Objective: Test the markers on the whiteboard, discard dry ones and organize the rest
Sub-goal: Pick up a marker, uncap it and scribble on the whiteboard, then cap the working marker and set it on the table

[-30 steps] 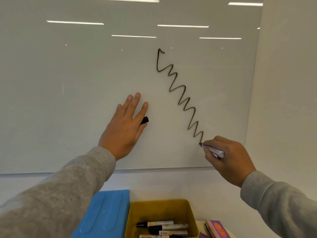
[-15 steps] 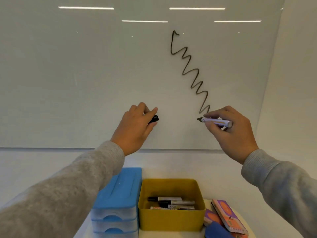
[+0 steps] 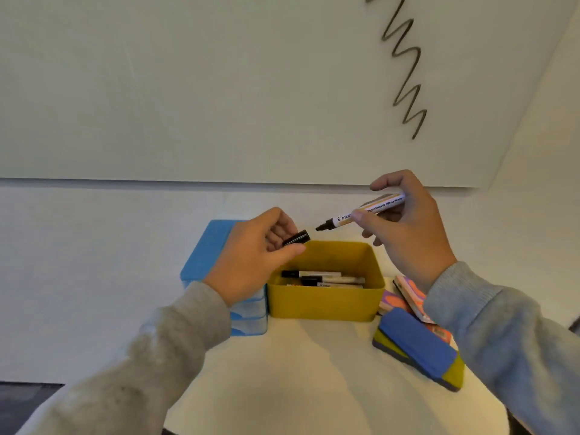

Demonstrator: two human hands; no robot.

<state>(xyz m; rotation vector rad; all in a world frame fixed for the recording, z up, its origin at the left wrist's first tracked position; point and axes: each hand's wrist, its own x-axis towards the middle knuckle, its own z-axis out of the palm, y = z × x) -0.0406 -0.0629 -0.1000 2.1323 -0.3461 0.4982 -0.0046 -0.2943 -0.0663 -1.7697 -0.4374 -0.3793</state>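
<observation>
My right hand (image 3: 408, 233) grips an uncapped black whiteboard marker (image 3: 361, 212), its tip pointing left and down. My left hand (image 3: 251, 262) pinches the black cap (image 3: 296, 238), a short gap from the marker's tip. Both hover above the yellow bin (image 3: 324, 301), which holds several capped markers (image 3: 323, 277). A dark zigzag line (image 3: 405, 67) runs down the whiteboard (image 3: 188, 89) at the upper right.
A blue drawer box (image 3: 208, 246) stands left of the bin, partly behind my left hand. A blue and yellow eraser (image 3: 417, 346) and colourful flat packs (image 3: 408, 293) lie on the white round table (image 3: 314, 372) to the right.
Both hands came down off the whiteboard to just above the yellow bin. The marker's tip and the cap now face each other closely. The view tilted down.
</observation>
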